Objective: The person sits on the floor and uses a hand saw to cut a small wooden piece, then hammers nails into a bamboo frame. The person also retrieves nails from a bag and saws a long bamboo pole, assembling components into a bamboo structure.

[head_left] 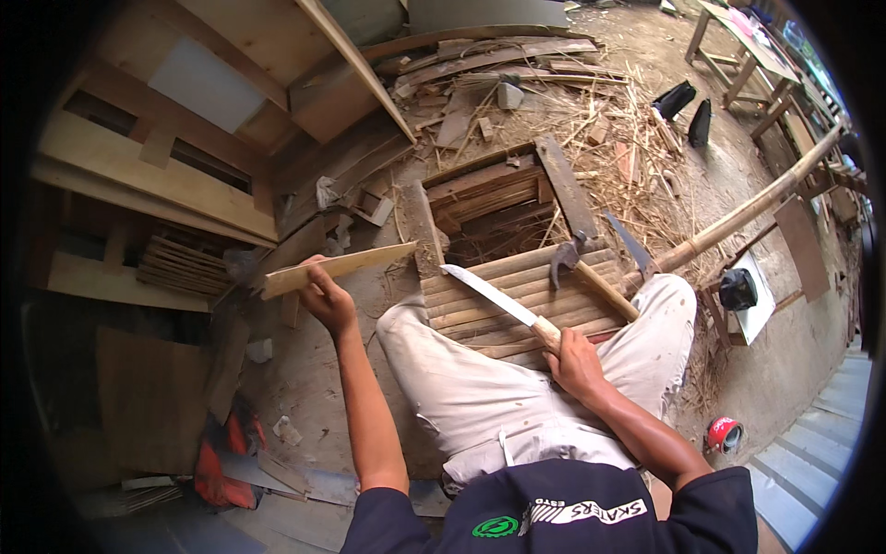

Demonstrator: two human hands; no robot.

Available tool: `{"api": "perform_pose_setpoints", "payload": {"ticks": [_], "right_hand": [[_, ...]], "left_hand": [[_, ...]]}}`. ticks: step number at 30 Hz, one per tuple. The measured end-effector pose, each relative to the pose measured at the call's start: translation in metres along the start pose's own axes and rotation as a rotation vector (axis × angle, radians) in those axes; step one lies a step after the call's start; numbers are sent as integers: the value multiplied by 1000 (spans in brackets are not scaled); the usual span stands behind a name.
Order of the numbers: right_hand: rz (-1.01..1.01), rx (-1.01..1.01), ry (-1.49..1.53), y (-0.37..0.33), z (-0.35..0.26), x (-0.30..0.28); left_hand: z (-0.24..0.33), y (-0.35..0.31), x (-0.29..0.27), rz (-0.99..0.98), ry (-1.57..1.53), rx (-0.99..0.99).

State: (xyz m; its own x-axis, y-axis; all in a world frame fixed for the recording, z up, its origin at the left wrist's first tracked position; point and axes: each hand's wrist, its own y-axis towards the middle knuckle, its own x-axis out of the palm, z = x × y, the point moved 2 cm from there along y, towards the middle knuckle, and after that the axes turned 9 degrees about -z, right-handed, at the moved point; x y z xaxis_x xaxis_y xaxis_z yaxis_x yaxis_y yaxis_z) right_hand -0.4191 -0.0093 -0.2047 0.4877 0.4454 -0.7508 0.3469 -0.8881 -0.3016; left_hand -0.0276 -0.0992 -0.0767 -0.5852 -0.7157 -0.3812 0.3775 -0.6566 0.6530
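Note:
My left hand (pixel 327 297) is closed around a thin, flat wooden slat (pixel 355 265), held out to the left of my knee. In my right hand (pixel 578 365), over my lap, is the wooden handle of a long knife (pixel 494 297); its pale blade points up and left across a bench top of round bamboo or wood poles (pixel 452 319). A claw hammer (pixel 604 288) lies on these poles, head away from me. Beyond it, a handsaw (pixel 631 244) rests with its blade slanting up and left.
Past the poles is a wooden frame (pixel 568 189) around an opening. Scrap wood and shavings (pixel 618 152) litter the ground beyond. A long bamboo pole (pixel 738 217) slants across the right. Large wooden cabinetry (pixel 166 203) stands at left. A red can (pixel 724 434) sits at lower right.

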Motion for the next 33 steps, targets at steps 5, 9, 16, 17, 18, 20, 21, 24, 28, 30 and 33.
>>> {"api": "perform_pose_setpoints", "payload": {"ticks": [5,9,16,17,18,20,21,24,28,30,33], "right_hand": [[128,-204,-31,11,3,-1],[14,-217,-218,24,6,-18],[350,-52,-79,59,49,-68],[335,-9,-124,64,56,-67],[375,59,-170,69,64,-67],[345,50,-212,75,74,-61],[337,68,-232,77,78,-59],[330,29,-236,76,82,-54],[209,-64,-240,65,79,-55],[125,-93,-247,56,75,-53],[72,-166,-215,47,70,-50]], "left_hand": [[17,7,-13,336,-20,-115],[41,33,-35,435,154,-61],[31,23,-8,453,-96,-356],[25,14,0,489,-177,-481],[18,6,8,520,-290,-596],[4,-6,18,497,-417,-790],[-3,-15,23,487,-487,-876],[-21,-42,43,450,-718,-943],[-41,-71,76,411,-972,-1005],[-48,-81,90,390,-1049,-1050],[-53,-94,103,362,-1091,-1112]]}}
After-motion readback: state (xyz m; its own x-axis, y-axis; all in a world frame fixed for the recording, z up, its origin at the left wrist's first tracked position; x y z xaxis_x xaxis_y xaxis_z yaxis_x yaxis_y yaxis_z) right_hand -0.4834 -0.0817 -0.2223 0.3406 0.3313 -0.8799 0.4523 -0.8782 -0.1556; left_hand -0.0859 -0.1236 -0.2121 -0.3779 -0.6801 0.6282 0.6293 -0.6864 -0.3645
